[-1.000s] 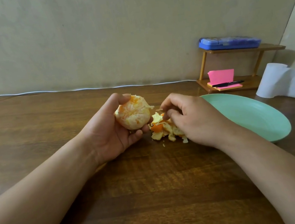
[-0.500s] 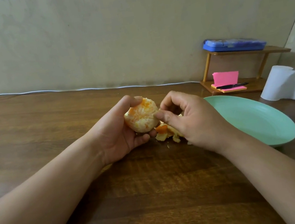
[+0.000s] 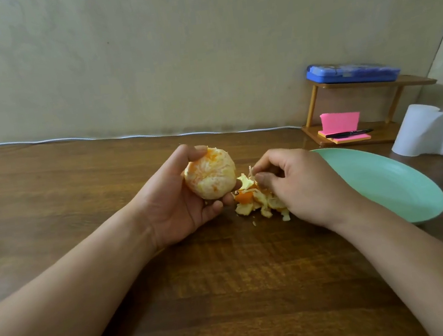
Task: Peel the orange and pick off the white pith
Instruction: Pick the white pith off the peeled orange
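A peeled orange [image 3: 210, 173], still streaked with pale pith, sits in my left hand [image 3: 175, 200], whose thumb and fingers curl round it just above the table. To its right lies a pile of peel scraps [image 3: 256, 200] on the wood. My right hand [image 3: 299, 182] hovers over that pile with thumb and fingertips pinched together on a thin strand of white pith [image 3: 250, 170]. A small gap separates the right fingertips from the orange.
A mint-green plate [image 3: 387, 181] lies right of my right hand. Behind it stands a small wooden shelf [image 3: 352, 138] with pink sticky notes, a pen and a blue case. A paper roll [image 3: 419, 128] is at far right; a white cable [image 3: 125, 137] runs along the wall.
My right hand touched the orange half a second ago, then drew back right over the peel pile with a strand of pith. The left hand turned the orange slightly.
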Tool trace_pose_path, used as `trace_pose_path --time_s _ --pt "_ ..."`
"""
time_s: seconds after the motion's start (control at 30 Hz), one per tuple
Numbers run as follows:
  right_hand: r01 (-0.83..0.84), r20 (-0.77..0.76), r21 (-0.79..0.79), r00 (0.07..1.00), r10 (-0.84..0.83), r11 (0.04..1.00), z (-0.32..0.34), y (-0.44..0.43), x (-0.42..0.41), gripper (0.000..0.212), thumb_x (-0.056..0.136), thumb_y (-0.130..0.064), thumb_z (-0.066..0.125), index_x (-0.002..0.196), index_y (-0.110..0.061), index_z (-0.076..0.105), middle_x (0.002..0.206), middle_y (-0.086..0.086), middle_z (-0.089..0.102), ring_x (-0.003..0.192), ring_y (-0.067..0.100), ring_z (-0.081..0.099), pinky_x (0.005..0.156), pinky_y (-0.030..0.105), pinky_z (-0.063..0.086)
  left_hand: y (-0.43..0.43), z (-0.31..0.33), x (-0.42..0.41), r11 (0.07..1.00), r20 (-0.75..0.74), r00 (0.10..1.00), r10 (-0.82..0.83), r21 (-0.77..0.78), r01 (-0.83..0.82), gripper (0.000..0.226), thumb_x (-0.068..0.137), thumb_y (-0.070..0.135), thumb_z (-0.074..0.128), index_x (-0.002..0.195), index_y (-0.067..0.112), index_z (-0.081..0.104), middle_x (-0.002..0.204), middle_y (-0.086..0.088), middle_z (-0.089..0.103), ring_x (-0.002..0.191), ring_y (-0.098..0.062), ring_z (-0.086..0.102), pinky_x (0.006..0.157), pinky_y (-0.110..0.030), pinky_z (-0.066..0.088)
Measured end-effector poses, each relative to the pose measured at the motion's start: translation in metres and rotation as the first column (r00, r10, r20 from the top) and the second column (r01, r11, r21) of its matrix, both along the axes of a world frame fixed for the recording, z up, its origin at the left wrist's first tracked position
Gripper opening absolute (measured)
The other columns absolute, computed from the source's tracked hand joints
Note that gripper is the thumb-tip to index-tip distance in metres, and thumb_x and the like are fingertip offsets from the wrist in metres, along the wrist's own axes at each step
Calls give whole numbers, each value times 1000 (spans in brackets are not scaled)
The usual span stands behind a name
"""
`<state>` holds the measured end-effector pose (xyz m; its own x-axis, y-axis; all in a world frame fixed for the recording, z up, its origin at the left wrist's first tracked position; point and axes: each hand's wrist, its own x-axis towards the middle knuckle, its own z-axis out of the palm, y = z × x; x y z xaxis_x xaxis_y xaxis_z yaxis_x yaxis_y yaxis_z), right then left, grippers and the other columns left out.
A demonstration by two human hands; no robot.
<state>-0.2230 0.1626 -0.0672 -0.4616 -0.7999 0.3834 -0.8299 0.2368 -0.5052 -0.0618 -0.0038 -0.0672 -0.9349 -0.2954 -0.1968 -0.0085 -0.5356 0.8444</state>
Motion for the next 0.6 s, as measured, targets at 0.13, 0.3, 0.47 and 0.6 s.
trace_pose_path --time_s 0.13,0.3,0.47,0.6 --pt "30 -55 -5 998 -30 1000 4 2 1 10 100 -38 73 93 -32 70 84 -14 69 79 6 66 64 24 54 2 0 0 1000 6 1000 13 -8 -13 67 83 44 69 138 8 60 119 -26 71 76 -30 69 55 -26 58" --pt "4 -53 14 999 -3 1000 4 3 5 9 102 -36 70 94 -35 68 82 -15 68 73 4 67 61 25 55 6 1 -1 998 10 999 52 -36 -51 73 83 42 70 146 9 56 119 -26 71 77 -30 69 56 -27 59" --pt "-40 -50 -109 998 35 993 4 2 12 5 102 -32 68 99 -35 68 87 -16 68 83 4 65 67 28 58 9 2 -2 995 24 996 87 -58 -86 52 95 42 66 137 11 61 112 -22 71 76 -30 70 56 -28 59" --pt "-125 -63 -167 991 116 978 4 1 25 13 101 -43 69 93 -32 67 81 -14 68 78 6 66 61 24 53 13 1 -5 985 25 990 138 -112 -134 55 97 41 70 143 13 62 109 -15 73 77 -28 74 58 -30 61"
